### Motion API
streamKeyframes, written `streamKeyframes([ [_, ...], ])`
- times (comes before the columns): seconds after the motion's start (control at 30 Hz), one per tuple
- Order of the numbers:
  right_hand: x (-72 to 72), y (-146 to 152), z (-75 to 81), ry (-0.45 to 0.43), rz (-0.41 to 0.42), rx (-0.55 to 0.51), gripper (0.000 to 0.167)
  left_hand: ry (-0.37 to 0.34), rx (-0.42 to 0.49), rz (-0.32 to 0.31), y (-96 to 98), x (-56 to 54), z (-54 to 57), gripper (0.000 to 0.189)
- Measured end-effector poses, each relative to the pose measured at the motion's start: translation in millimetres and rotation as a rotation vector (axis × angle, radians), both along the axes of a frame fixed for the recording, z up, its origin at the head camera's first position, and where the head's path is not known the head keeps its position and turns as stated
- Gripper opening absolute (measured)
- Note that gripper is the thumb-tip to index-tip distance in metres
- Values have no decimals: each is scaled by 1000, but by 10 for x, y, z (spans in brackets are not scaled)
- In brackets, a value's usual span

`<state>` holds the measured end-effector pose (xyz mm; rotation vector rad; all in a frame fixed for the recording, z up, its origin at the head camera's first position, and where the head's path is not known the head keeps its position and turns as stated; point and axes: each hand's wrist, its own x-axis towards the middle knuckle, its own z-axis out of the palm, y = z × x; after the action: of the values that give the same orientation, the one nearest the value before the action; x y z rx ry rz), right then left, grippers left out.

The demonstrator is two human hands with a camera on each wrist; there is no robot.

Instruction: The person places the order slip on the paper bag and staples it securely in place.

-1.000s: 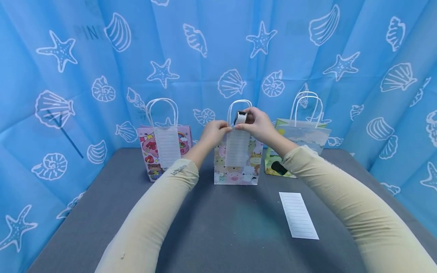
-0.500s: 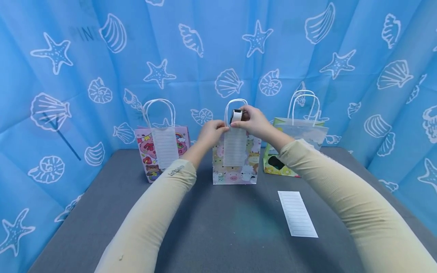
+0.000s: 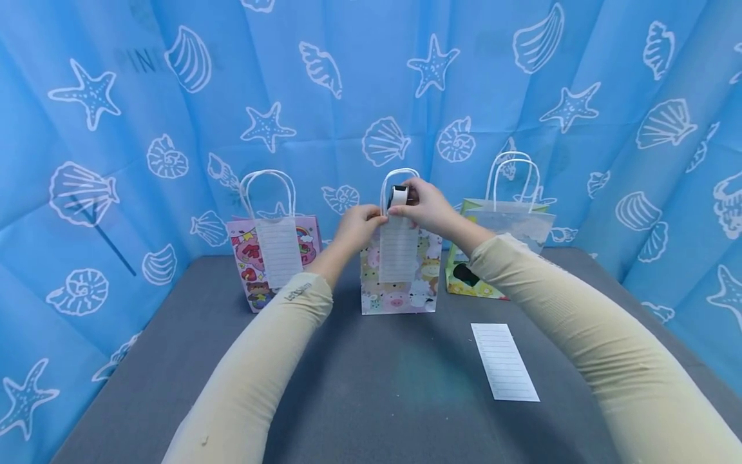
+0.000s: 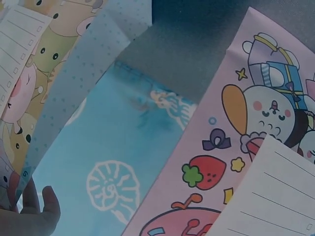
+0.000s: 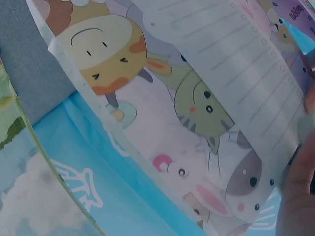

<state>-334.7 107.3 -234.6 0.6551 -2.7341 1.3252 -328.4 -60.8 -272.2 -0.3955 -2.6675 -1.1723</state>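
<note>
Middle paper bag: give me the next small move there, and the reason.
Probably draw the apparent tape dispenser across the top edge of the lined slip, since the right hand holds it there, the slip lies against the animal-print paper bag, and the left hand grips that bag's top beside it.

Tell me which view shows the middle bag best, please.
The head view: the bag appears from handles to base, partly behind paper and hands. Left wrist shows part of its front and side; right wrist, part of its front.

Wide head view, forward and down; middle bag (image 3: 400, 299) common to both close wrist views
</note>
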Motion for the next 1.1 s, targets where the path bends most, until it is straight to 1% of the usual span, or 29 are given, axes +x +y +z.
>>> streamKeyframes([
  [0.2, 10, 76, 53, -55, 90, -3, 43, 2, -8, 9, 7, 15, -8, 23],
  [0.27, 26, 116, 62, -69, 102, 0, 43, 0, -19, 9, 15, 19, -6, 23],
  [0.47, 48, 132, 18, -82, 72, -9, 46, 9, -41, 9, 35, 27, 9, 24],
  [0.57, 44, 101, -8, -67, 56, -4, 46, 14, -39, 11, 35, 25, 7, 24],
  [0.67, 53, 92, -12, -49, 41, 5, 43, 12, -43, 9, 35, 22, 5, 24],
  [0.83, 59, 100, 8, -18, 52, 40, 41, 3, -51, 4, 40, 15, 2, 24],
  [1.1, 45, 91, 51, -25, 74, 61, 43, -5, -33, 9, 36, 7, -7, 23],
])
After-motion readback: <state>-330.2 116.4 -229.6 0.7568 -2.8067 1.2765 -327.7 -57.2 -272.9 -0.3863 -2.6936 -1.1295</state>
